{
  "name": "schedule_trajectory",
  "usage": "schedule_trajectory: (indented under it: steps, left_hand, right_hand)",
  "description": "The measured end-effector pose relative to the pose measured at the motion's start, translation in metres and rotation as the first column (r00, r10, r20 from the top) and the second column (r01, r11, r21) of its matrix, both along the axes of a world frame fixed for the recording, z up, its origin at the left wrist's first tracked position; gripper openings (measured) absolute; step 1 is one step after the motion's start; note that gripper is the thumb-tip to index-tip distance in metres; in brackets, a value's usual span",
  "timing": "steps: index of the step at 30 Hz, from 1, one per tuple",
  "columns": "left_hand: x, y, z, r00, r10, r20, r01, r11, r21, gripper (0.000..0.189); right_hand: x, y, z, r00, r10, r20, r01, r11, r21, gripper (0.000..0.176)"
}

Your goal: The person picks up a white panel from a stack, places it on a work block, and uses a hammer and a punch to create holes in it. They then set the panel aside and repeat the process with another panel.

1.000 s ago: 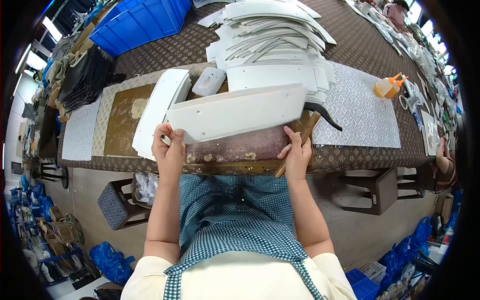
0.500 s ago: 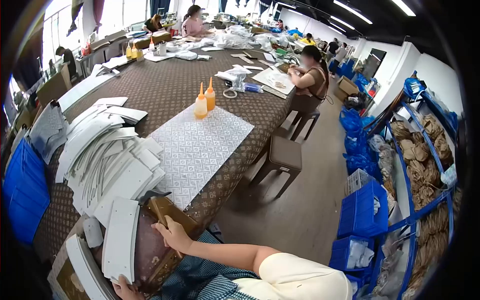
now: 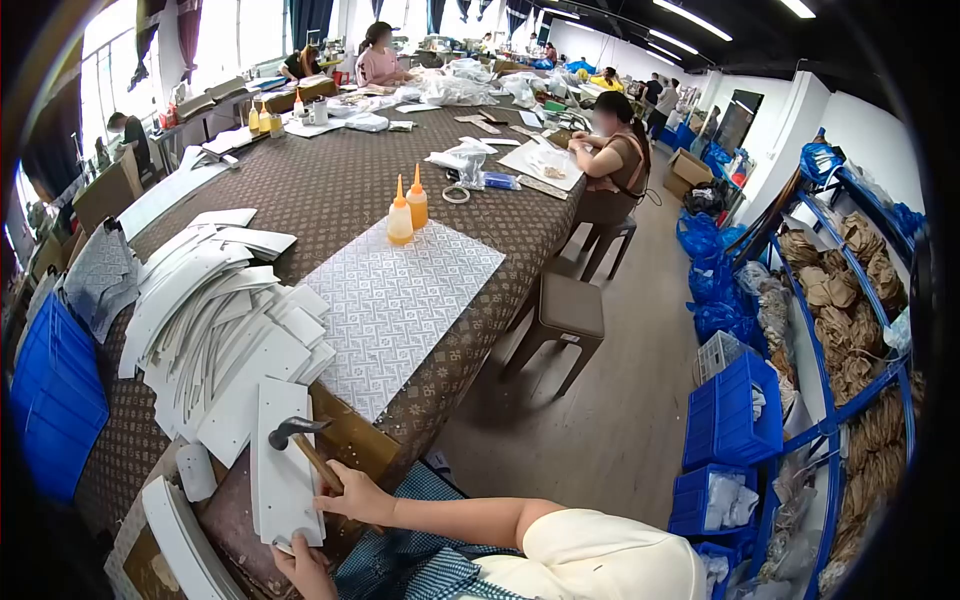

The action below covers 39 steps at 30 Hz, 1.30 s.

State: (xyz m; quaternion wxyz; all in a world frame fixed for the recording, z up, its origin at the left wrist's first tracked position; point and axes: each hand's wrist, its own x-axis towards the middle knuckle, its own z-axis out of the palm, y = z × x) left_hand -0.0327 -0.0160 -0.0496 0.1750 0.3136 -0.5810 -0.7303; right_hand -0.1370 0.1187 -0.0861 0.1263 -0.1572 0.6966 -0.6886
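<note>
A hammer with a black head and wooden handle is in my right hand, whose fingers wrap round the handle. Its head lies over a white curved panel with small holes. My left hand pinches the lower end of this panel. Under it is a dark reddish work surface. More white panels lie at the lower left, near a white cylinder. A large pile of white panels spreads over the table beyond.
Two orange-tipped bottles stand on a silver patterned sheet. A brown stool is right of the patterned table. A co-worker sits farther along. Blue bins line the right; a blue bin is left.
The hammer head has moved from beyond the panel's right edge to over the panel. The held panel and my left hand have shifted right, and the view has shifted slightly.
</note>
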Motion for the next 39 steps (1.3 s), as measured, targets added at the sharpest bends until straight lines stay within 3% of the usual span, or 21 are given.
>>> schedule_trajectory:
  steps: [2,5,8,11,14,17,23,29,39]
  left_hand:
    - [0.002,0.001,-0.001,1.0,-0.005,0.007,0.005,1.0,-0.005,0.042]
    - [0.003,0.004,-0.001,1.0,-0.001,0.015,0.001,1.0,0.001,0.044]
    - [0.0,0.007,-0.002,0.999,0.007,0.039,-0.008,1.0,0.013,0.041]
    - [-0.002,0.001,-0.024,0.999,0.011,0.045,-0.012,0.999,0.038,0.033]
    - [0.0,0.001,-0.025,1.0,0.005,0.002,-0.005,0.997,0.077,0.027]
    - [0.001,0.001,-0.021,1.0,-0.028,-0.008,0.028,0.996,0.079,0.024]
    - [0.001,0.003,-0.02,0.998,-0.036,-0.044,0.041,0.992,0.116,0.02]
    - [-0.004,0.007,-0.009,0.994,-0.106,-0.005,0.105,0.987,0.119,0.023]
    - [-0.005,0.012,-0.005,0.995,-0.097,-0.022,0.099,0.987,0.125,0.029]
  right_hand:
    - [0.004,0.006,0.017,0.991,0.074,0.107,-0.077,0.997,0.022,0.039]
    - [0.001,0.005,0.017,0.992,0.074,0.101,-0.078,0.996,0.039,0.04]
    - [0.0,0.0,-0.002,0.999,0.045,-0.022,-0.044,0.999,0.012,0.041]
    - [0.0,0.002,0.003,0.998,0.061,0.011,-0.062,0.997,0.035,0.04]
    - [0.001,0.008,0.026,0.976,0.089,0.197,-0.098,0.994,0.037,0.038]
    - [0.001,-0.005,-0.014,0.996,-0.023,-0.083,0.021,1.0,-0.019,0.035]
    - [0.004,0.004,0.016,0.978,0.028,0.205,-0.023,0.999,-0.024,0.03]
    - [0.004,0.0,0.007,0.993,0.019,0.116,-0.019,1.0,0.001,0.027]
    - [0.005,0.001,0.008,0.987,0.025,0.161,-0.023,1.0,-0.019,0.027]
